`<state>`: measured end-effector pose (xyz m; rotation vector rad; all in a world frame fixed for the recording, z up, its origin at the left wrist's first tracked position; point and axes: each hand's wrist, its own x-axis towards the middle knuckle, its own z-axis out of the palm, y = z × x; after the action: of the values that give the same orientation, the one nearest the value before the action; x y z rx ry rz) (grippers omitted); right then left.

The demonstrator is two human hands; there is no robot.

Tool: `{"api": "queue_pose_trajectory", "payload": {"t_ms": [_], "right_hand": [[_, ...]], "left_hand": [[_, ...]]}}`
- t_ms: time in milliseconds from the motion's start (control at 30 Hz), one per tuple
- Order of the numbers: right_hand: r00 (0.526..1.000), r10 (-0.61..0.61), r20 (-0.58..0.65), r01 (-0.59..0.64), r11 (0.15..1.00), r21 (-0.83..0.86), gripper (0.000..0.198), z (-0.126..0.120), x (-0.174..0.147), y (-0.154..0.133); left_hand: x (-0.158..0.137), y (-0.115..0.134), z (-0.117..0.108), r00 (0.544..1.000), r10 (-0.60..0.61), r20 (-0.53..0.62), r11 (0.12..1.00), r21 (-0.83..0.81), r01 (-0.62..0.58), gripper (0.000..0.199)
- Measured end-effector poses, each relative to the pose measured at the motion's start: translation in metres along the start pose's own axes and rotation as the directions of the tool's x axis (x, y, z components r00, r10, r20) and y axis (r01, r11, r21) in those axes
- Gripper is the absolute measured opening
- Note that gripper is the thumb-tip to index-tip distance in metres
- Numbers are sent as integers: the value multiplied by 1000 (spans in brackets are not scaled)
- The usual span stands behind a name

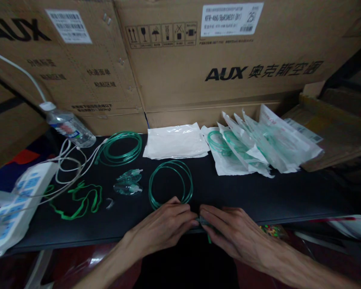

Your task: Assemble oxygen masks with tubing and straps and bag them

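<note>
Both hands meet at the table's front edge, fingertips almost touching. My left hand (176, 220) is closed in a pinch at the end of a coil of green tubing (150, 188), which runs under its fingers. Opposite it, my right hand (225, 224) is closed around a small clear-greenish plastic piece (202, 220), mostly hidden by the fingers. A bit of green strap (209, 239) hangs below that hand. Left of the coil lie two clear green oxygen masks (128, 188) with pale connectors. Further left are green elastic straps (84, 200) and a small clear piece (110, 203).
A second green tubing coil (120, 148) lies behind the masks. Flat white packets (176, 141) and several bagged tubing sets (246, 148) line the back. At left are a power strip (18, 204), cables and a plastic bottle (70, 126). Large cartons (174, 88) stand behind the black table (237, 196).
</note>
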<state>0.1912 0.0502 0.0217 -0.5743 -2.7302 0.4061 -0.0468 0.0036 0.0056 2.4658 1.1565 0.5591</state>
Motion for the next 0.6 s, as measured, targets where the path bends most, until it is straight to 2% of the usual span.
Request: {"api": "queue_pose_trajectory", "payload": {"t_ms": [167, 400, 500, 600], "right_hand": [[986, -168, -13, 163, 970, -181, 34, 5, -5, 2], [951, -303, 56, 306, 902, -303, 37, 3, -8, 2], [956, -288, 51, 289, 906, -310, 39, 6, -8, -1], [991, -120, 51, 128, 972, -196, 32, 0, -2, -5]], "left_hand": [[3, 0, -10, 994, -48, 101, 986, -155, 63, 22], [6, -7, -15, 981, -5, 192, 955, -291, 62, 21], [7, -7, -14, 982, -21, 186, 961, -269, 71, 19], [7, -2, -16, 988, -60, 142, 972, -218, 91, 20]]}}
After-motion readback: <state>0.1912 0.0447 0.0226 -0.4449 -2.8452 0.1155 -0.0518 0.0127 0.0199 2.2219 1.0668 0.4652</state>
